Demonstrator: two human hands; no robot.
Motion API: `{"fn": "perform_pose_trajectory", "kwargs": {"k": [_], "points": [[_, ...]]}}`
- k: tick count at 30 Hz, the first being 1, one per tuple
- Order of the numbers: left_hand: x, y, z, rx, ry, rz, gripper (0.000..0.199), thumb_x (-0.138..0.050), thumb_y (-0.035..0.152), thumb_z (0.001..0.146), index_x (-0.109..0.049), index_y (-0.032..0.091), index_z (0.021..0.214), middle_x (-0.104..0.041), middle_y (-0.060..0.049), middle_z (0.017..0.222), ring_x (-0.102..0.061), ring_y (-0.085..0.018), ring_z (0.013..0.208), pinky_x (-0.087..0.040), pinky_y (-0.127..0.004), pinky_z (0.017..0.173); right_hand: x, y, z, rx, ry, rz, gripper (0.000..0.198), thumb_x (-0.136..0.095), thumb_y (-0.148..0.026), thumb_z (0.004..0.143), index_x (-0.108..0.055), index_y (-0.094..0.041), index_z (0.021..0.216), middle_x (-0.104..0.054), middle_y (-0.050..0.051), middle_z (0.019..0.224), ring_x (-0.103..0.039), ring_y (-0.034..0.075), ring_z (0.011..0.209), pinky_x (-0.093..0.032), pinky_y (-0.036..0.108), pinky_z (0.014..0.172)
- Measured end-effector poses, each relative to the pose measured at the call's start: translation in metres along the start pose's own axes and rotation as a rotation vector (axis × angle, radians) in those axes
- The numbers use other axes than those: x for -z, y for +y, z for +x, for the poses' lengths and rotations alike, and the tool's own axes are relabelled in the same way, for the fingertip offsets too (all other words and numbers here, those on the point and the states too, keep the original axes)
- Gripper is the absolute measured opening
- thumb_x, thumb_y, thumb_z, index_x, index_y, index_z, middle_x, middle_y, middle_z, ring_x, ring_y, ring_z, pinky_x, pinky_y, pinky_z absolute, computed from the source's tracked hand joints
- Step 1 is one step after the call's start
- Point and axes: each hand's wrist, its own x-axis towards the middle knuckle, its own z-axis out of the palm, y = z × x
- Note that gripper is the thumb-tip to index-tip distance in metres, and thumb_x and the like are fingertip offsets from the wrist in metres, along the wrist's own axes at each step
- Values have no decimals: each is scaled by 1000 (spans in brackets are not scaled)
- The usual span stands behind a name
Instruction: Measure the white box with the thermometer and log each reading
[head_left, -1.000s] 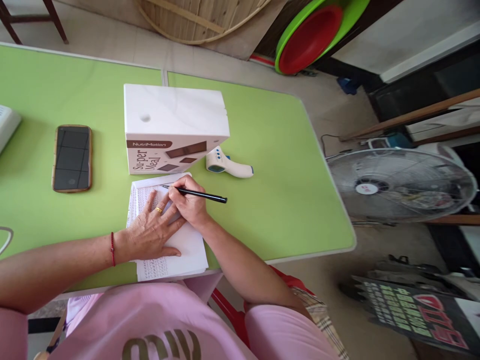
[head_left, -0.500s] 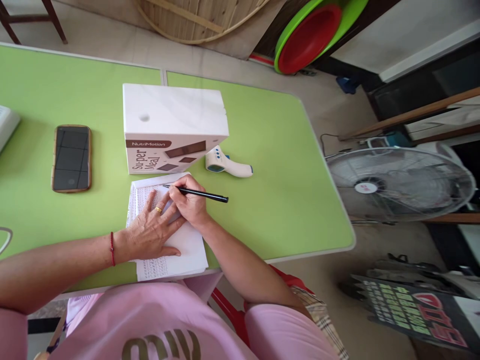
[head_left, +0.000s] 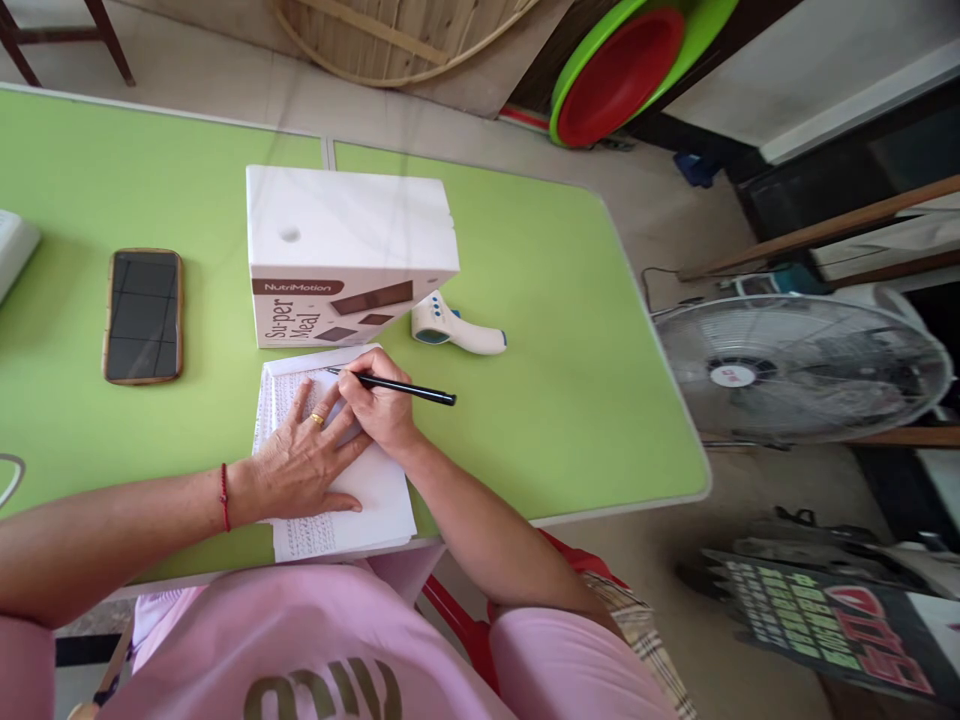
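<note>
My right hand (head_left: 380,402) is closed around a black pen (head_left: 412,388), its tip on the upper part of a sheet of paper (head_left: 382,500). Rows of small handwriting cover the left side of the paper. Flat on the sheet lies my left hand (head_left: 311,455), fingers spread, with a gold ring on one finger and a red bracelet at the wrist. Its fingertips reach close to the right hand. Just beyond the paper's top edge stands a white box (head_left: 349,225) marked NutriMotion. Beside the box is a white handheld thermometer (head_left: 469,333).
A phone (head_left: 142,317) in a brown-edged case lies left on the green table (head_left: 562,400). At the far left edge sits part of a white object (head_left: 13,245). Off the table's right end stands a fan (head_left: 795,370). A red basin (head_left: 622,75) leans behind.
</note>
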Motion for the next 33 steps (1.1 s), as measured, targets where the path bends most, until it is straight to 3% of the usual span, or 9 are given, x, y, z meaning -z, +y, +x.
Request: {"fn": "perform_pose_trajectory", "kwargs": {"k": [20, 26, 33], "points": [[-2, -1, 0, -4, 34, -4, 88, -60, 67, 85, -35, 16, 151, -33, -23, 152, -26, -50, 142, -17, -71, 114, 1, -1, 0, -1, -17, -2, 11, -56, -25, 79, -49, -23, 71, -54, -5, 59, -50, 12, 53, -45, 26, 55], [-4, -1, -1, -2, 22, 1, 88, -60, 67, 86, -33, 16, 152, -32, -23, 154, -23, -50, 143, -17, -72, 113, 1, -1, -1, -4, 63, -6, 10, -56, -25, 80, -50, -23, 72, -56, -5, 59, -51, 12, 53, -46, 26, 55], [-3, -1, 0, 1, 9, 0, 89, -59, 68, 85, -32, 16, 153, -32, -23, 154, -23, -50, 143, -17, -72, 113, 1, 0, 0, -52, 17, 5, 11, -57, -24, 80, -48, -23, 73, -56, -5, 61, -51, 12, 54, -46, 27, 57]]}}
